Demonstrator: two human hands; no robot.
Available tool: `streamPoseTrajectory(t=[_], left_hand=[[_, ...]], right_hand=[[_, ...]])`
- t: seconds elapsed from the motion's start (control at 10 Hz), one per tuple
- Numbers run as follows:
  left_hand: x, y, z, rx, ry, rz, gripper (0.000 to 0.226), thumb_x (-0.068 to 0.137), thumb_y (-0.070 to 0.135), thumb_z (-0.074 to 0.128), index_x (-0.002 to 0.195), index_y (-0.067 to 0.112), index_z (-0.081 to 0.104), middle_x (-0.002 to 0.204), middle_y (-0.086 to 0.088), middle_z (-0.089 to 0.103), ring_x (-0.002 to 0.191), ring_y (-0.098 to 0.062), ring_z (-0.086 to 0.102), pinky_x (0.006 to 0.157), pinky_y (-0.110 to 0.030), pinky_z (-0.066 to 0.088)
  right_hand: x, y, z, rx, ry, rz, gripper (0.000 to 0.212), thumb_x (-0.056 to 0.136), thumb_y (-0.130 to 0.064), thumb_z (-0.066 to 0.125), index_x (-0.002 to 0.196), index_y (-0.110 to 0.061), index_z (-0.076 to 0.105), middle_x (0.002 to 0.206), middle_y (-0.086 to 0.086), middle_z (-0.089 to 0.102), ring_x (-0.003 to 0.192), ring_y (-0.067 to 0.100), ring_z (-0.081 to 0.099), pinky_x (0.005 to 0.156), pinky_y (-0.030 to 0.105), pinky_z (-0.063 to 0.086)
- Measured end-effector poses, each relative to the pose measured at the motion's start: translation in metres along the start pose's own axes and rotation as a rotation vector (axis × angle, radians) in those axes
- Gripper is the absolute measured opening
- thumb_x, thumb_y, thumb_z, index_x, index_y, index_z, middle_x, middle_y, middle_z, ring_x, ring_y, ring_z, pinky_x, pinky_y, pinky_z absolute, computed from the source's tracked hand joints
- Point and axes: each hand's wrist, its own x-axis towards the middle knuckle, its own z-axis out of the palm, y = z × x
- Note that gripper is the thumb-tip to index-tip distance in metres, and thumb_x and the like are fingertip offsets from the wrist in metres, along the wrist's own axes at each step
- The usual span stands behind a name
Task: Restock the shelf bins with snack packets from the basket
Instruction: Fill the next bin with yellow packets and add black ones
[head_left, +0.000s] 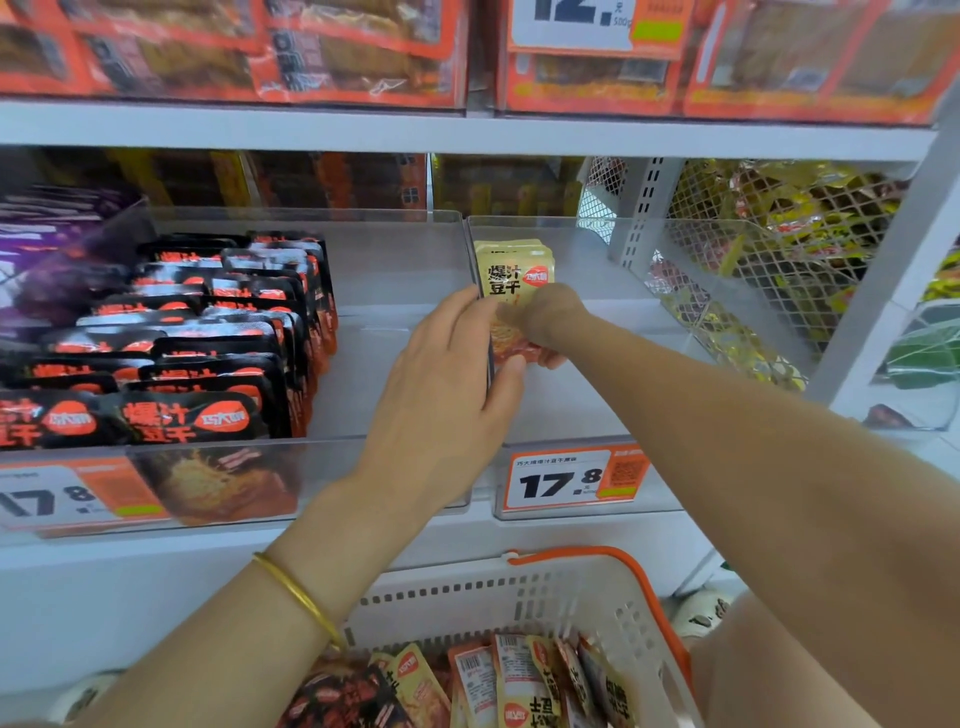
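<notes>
Shelf bin: both hands gripping yellow snack packets.

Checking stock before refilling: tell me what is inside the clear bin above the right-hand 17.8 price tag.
Only a small stack of yellow packets, stood upright, held by the left hand and right hand. The rest of the clear bin shows bare floor; the hands hide the stack's base.
</notes>
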Motion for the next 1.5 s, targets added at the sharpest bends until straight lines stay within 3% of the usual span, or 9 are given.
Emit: streamPoseTrajectory(t=[0.2, 0.3, 0.4, 0.6, 0.9, 1.1, 1.2, 1.3, 1.5], left_hand=[[-0.010, 0.003, -0.002, 0.008, 0.074, 0.017, 0.059, 0.090, 0.042, 0.032, 0.140, 0.012, 0.040, 0.146, -0.003, 0.036, 0.135, -0.015, 0.030, 0.110, -0.031, 0.023], [-0.038, 0.010, -0.011, -0.037, 0.211, 0.140, 0.041, 0.090, 0.026, 0.039, 0.124, 0.009, 0.055, 0.126, -0.006, 0.052, 0.119, -0.020, 0.044, 0.101, -0.030, 0.031], [-0.085, 0.004, -0.006, -0.020, 0.142, 0.246, 0.029, 0.087, 0.015, 0.043, 0.106, 0.006, 0.064, 0.108, -0.006, 0.061, 0.103, -0.023, 0.052, 0.087, -0.034, 0.040], [-0.134, -0.040, 0.038, 0.151, -0.338, 0.185, 0.027, 0.079, 0.018, 0.040, 0.088, 0.015, 0.065, 0.093, 0.002, 0.063, 0.086, -0.025, 0.058, 0.071, -0.040, 0.047], [-0.152, -0.068, 0.072, 0.238, -0.531, 0.070, 0.033, 0.079, 0.023, 0.033, 0.079, 0.016, 0.065, 0.085, 0.001, 0.062, 0.080, -0.022, 0.058, 0.068, -0.038, 0.052], [-0.154, -0.072, 0.076, 0.242, -0.570, 0.006, 0.021, 0.086, 0.017, 0.050, 0.098, 0.015, 0.067, 0.102, -0.001, 0.063, 0.098, -0.023, 0.058, 0.084, -0.040, 0.049], [-0.155, -0.071, 0.076, 0.155, -0.633, -0.117, 0.034, 0.094, 0.021, 0.048, 0.127, 0.016, 0.054, 0.128, -0.002, 0.053, 0.121, -0.019, 0.045, 0.102, -0.032, 0.036], [-0.150, -0.063, 0.070, -0.011, -0.675, -0.260, 0.039, 0.094, 0.024, 0.051, 0.132, 0.017, 0.049, 0.131, -0.003, 0.053, 0.120, -0.018, 0.048, 0.097, -0.029, 0.037], [-0.141, -0.054, 0.049, -0.321, -0.576, -0.430, 0.008, 0.087, 0.021, 0.064, 0.089, 0.014, 0.063, 0.087, -0.003, 0.065, 0.080, -0.015, 0.061, 0.072, -0.029, 0.045]], right_hand=[[-0.019, 0.004, -0.013, -0.076, -0.030, -0.031, 0.048, 0.088, -0.043, 0.062, 0.113, -0.004, 0.053, 0.098, 0.014, 0.061, 0.080, 0.027, 0.062, 0.053, 0.027, 0.049], [-0.066, 0.007, -0.041, -0.146, 0.108, -0.225, 0.033, 0.088, -0.036, 0.065, 0.083, -0.006, 0.053, 0.098, 0.016, 0.066, 0.091, 0.028, 0.066, 0.075, 0.034, 0.052], [-0.153, 0.022, -0.063, -0.072, 0.146, -0.410, 0.026, 0.087, -0.026, 0.065, 0.073, -0.006, 0.057, 0.074, 0.010, 0.070, 0.067, 0.016, 0.068, 0.062, 0.026, 0.053], [-0.200, 0.076, 0.028, -0.601, -0.542, -0.422, 0.012, 0.092, -0.014, 0.053, 0.082, -0.009, 0.055, 0.081, 0.008, 0.058, 0.068, 0.022, 0.050, 0.057, 0.030, 0.043], [-0.153, 0.197, 0.146, -0.818, -0.771, 0.031, 0.033, 0.101, -0.009, 0.036, 0.130, 0.000, 0.049, 0.135, 0.017, 0.050, 0.125, 0.032, 0.047, 0.102, 0.038, 0.038], [-0.128, 0.187, 0.146, -0.749, -0.548, -0.157, 0.023, 0.094, -0.011, 0.048, 0.113, -0.002, 0.059, 0.088, 0.009, 0.056, 0.080, 0.025, 0.049, 0.073, 0.033, 0.040], [-0.129, 0.143, 0.117, -0.747, -0.703, -0.281, 0.021, 0.088, -0.006, 0.055, 0.106, -0.005, 0.066, 0.085, 0.002, 0.061, 0.075, 0.021, 0.056, 0.066, 0.029, 0.047], [-0.139, 0.116, 0.088, -0.557, -0.787, -0.400, 0.024, 0.085, 0.002, 0.054, 0.090, -0.014, 0.072, 0.085, -0.005, 0.064, 0.079, 0.013, 0.057, 0.070, 0.024, 0.046], [-0.168, 0.107, 0.043, -0.126, -0.670, -0.381, 0.028, 0.083, 0.011, 0.052, 0.074, -0.014, 0.057, 0.064, -0.005, 0.051, 0.050, -0.005, 0.048, 0.052, 0.008, 0.036]])
